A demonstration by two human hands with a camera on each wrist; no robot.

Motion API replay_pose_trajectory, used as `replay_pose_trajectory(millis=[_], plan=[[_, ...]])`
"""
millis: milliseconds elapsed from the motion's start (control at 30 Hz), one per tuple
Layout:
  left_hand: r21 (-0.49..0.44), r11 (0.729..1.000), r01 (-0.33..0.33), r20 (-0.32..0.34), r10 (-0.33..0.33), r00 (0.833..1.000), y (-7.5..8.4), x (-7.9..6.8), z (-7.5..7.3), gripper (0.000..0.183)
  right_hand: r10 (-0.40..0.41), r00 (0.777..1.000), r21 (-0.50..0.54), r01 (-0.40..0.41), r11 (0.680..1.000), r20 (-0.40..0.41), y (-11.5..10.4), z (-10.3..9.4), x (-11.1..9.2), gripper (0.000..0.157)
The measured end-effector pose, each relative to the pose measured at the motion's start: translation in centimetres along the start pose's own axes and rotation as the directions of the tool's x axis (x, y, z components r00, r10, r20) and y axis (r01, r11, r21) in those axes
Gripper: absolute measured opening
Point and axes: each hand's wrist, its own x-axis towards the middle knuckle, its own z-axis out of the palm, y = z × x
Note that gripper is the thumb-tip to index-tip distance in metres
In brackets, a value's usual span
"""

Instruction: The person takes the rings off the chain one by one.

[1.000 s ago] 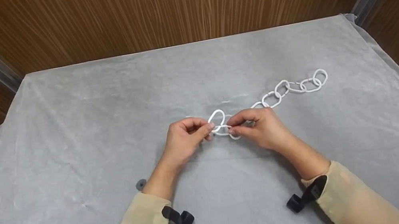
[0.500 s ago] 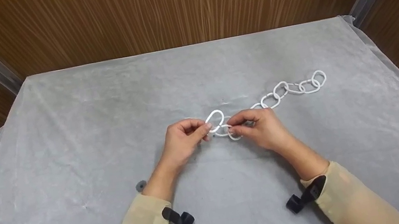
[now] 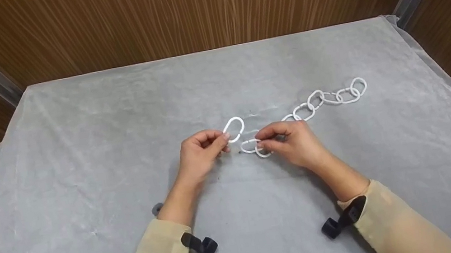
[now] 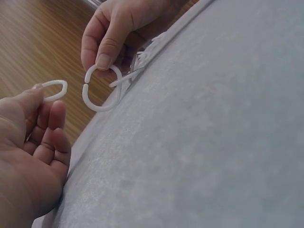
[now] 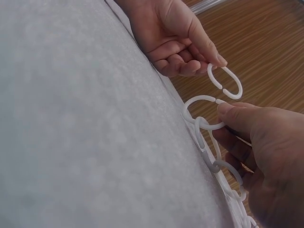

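Note:
My left hand [image 3: 197, 156] pinches a single white plastic chain link [image 3: 241, 124] between thumb and finger. In the right wrist view this loose link [image 5: 240, 88] shows a small gap in its side and hangs apart from the others. My right hand [image 3: 294, 142] pinches the end link [image 3: 248, 141] of a white chain; its gap shows in the left wrist view, where the end link [image 4: 90, 103] faces my left hand [image 4: 35, 142]. From under the right hand the rest of the chain [image 3: 315, 100] runs to the back right on the cloth. The right fingers hide some links.
A grey cloth [image 3: 77, 169] with wrinkles covers the table. Beside my left wrist lies a small dark grey disc [image 3: 156, 209], partly hidden by the arm. Brown wood-grain panels [image 3: 196, 7] stand at the back and on both sides.
The link in my left hand was hooked through the chain's end link; now it is apart, moved left and slightly up. My right hand has stayed nearly in place.

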Motion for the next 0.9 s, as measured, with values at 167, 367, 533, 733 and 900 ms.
replay_pose_trajectory(millis=[167,367,533,733,900], plan=[[-0.030,0.998,0.059,-0.056,-0.061,0.997,0.3,0.4,-0.3,0.007,0.003,1.000,0.000,-0.003,1.000,-0.003,0.1,0.0,0.1,0.015],[-0.050,0.990,0.131,-0.110,-0.136,0.985,1.3,1.0,-1.1,0.008,0.022,1.000,0.032,-0.022,0.999,-0.002,0.1,0.0,0.1,0.015],[0.013,0.993,0.115,-0.137,-0.113,0.984,2.7,1.9,-2.3,0.008,0.016,1.000,0.033,-0.016,0.999,-0.009,0.2,0.0,0.0,0.015],[0.143,0.987,0.075,-0.141,-0.055,0.989,3.7,3.2,-3.8,0.011,-0.003,1.000,0.036,0.003,0.999,-0.014,0.2,0.0,-0.2,0.015],[0.227,0.971,0.077,-0.122,-0.050,0.991,3.7,4.2,-4.9,0.013,-0.005,1.000,0.035,0.006,0.999,-0.007,0.0,0.2,0.0,0.015]])
